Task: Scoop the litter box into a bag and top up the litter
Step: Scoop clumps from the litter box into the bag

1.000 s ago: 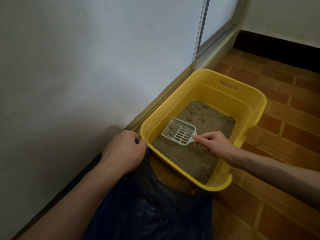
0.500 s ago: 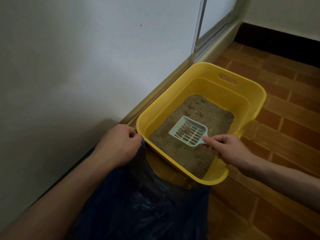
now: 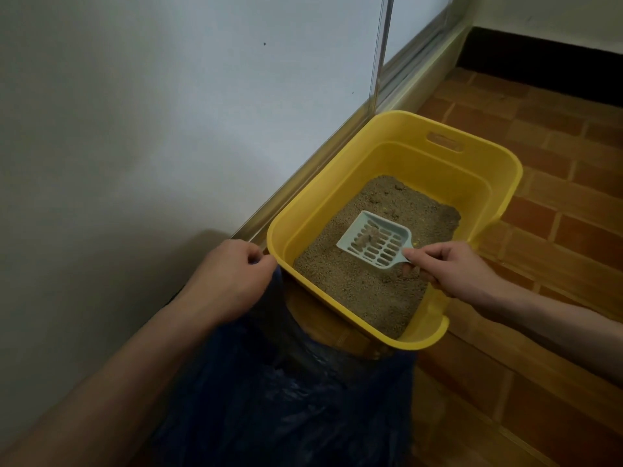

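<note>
A yellow litter box (image 3: 340, 183) stands on the tiled floor against the wall, part-filled with brown litter (image 3: 364, 291). My right hand (image 3: 451, 267) pinches the handle of a pale blue slotted scoop (image 3: 374, 244), held just above the litter with a few clumps in its pan. My left hand (image 3: 229, 281) grips the rim of a dark blue plastic bag (image 3: 286, 399) at the box's near left corner. The bag's mouth lies open below the box's near edge.
A white wall (image 3: 151, 112) with a metal sliding-door track (image 3: 303, 166) runs along the left. Red-brown brick tiles (image 3: 556, 230) cover the floor to the right, with a dark skirting at the far end.
The scoop has lifted out of the litter and shifted right, and much of the loose litter has sifted out of its pan. My left hand has kept its hold on the bag.
</note>
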A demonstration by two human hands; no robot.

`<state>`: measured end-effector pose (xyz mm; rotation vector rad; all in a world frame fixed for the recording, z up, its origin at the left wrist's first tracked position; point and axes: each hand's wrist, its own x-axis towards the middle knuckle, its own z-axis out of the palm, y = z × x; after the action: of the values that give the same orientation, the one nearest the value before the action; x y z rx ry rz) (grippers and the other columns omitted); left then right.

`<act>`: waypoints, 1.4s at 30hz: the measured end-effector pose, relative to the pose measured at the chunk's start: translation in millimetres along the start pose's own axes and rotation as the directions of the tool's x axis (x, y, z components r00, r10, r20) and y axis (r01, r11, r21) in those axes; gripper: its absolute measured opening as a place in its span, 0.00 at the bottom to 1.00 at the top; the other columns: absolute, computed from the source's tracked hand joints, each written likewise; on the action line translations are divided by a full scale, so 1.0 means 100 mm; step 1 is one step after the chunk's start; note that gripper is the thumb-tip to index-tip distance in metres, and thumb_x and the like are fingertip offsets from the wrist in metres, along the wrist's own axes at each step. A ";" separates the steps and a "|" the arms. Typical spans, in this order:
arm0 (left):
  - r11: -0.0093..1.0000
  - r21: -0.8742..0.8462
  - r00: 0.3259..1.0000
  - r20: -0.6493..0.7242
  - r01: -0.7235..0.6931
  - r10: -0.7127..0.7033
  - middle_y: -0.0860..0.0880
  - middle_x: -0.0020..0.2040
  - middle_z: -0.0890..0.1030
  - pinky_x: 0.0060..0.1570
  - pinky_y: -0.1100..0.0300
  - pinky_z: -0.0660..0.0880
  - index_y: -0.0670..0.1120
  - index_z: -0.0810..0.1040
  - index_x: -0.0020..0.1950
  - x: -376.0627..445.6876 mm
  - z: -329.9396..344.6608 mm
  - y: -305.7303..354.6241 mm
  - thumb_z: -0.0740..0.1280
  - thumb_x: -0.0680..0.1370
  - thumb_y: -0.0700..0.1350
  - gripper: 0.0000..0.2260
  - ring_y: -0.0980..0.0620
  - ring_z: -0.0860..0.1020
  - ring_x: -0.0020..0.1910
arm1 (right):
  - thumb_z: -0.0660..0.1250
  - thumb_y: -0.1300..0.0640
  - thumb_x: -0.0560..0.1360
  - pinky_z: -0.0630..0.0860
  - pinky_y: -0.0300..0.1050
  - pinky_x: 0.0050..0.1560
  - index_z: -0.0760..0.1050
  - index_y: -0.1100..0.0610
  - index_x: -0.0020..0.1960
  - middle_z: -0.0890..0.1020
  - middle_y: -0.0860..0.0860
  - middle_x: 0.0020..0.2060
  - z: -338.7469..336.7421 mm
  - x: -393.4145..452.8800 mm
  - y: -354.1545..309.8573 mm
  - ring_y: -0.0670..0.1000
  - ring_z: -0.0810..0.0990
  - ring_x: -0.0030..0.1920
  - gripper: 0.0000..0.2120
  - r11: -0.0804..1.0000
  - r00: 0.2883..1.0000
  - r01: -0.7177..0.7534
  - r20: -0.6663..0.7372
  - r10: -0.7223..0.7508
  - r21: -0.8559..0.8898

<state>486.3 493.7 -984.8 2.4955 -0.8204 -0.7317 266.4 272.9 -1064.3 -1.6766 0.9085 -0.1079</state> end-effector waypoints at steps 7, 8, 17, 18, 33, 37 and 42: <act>1.000 -0.018 1.000 0.008 0.010 -0.010 0.49 0.27 0.70 0.26 0.62 0.64 0.40 0.82 0.40 -0.07 -0.08 0.00 0.64 0.80 0.44 0.13 0.55 0.68 0.25 | 0.68 0.46 0.79 0.63 0.35 0.25 0.86 0.57 0.43 0.73 0.51 0.28 0.00 -0.12 -0.19 0.44 0.66 0.26 0.17 1.000 0.999 0.020 0.037 -0.020 0.001; 1.000 -0.023 1.000 0.010 0.008 -0.008 0.50 0.27 0.70 0.25 0.63 0.63 0.40 0.82 0.40 -0.09 -0.09 0.01 0.64 0.80 0.44 0.13 0.56 0.68 0.24 | 0.68 0.46 0.79 0.63 0.34 0.24 0.86 0.58 0.42 0.73 0.50 0.27 0.02 -0.16 -0.23 0.44 0.66 0.25 0.17 1.000 0.998 0.016 0.053 -0.016 0.003; 0.998 -0.067 0.999 0.050 0.012 -0.009 0.47 0.33 0.74 0.29 0.62 0.65 0.42 0.83 0.43 -0.21 -0.17 0.05 0.64 0.81 0.46 0.12 0.54 0.70 0.29 | 0.69 0.44 0.75 0.63 0.36 0.22 0.84 0.63 0.40 0.74 0.51 0.24 0.23 -0.47 -0.58 0.44 0.66 0.22 0.21 0.997 0.958 -0.033 0.281 0.051 -0.071; 0.998 -0.067 0.999 0.053 0.016 -0.013 0.48 0.31 0.73 0.28 0.62 0.65 0.42 0.83 0.43 -0.22 -0.18 0.05 0.64 0.81 0.45 0.12 0.54 0.70 0.28 | 0.69 0.44 0.75 0.63 0.37 0.23 0.83 0.62 0.39 0.74 0.51 0.24 0.26 -0.49 -0.60 0.45 0.66 0.22 0.21 0.996 0.953 -0.021 0.299 0.045 -0.082; 0.988 -0.148 0.996 0.087 0.048 -0.035 0.46 0.33 0.71 0.32 0.59 0.66 0.40 0.82 0.43 -0.39 -0.34 -0.02 0.66 0.79 0.43 0.09 0.52 0.68 0.29 | 0.64 0.39 0.77 0.69 0.40 0.28 0.82 0.51 0.38 0.80 0.48 0.30 0.96 -0.79 -0.46 0.45 0.74 0.28 0.19 0.936 0.934 0.187 0.348 -0.077 -0.298; 0.986 -0.155 0.995 0.086 0.060 -0.047 0.46 0.33 0.71 0.36 0.56 0.69 0.39 0.82 0.45 -0.40 -0.33 -0.06 0.65 0.80 0.43 0.10 0.52 0.69 0.31 | 0.64 0.41 0.79 0.79 0.46 0.33 0.81 0.48 0.39 0.84 0.48 0.35 1.11 -0.76 -0.40 0.47 0.81 0.35 0.16 0.909 0.944 0.224 0.309 -0.113 -0.352; 0.978 -0.195 0.997 0.051 0.070 -0.061 0.47 0.39 0.77 0.43 0.53 0.74 0.44 0.82 0.44 -0.37 -0.32 -0.11 0.65 0.81 0.44 0.09 0.51 0.74 0.38 | 0.64 0.40 0.80 0.78 0.54 0.35 0.81 0.50 0.40 0.83 0.50 0.34 1.23 -0.74 -0.29 0.48 0.81 0.34 0.18 0.886 0.938 0.275 0.307 -0.162 -0.373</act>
<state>484.8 532.0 -952.6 2.3458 -0.6491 -0.8502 292.6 416.2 -1051.5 -2.1263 0.5529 0.1684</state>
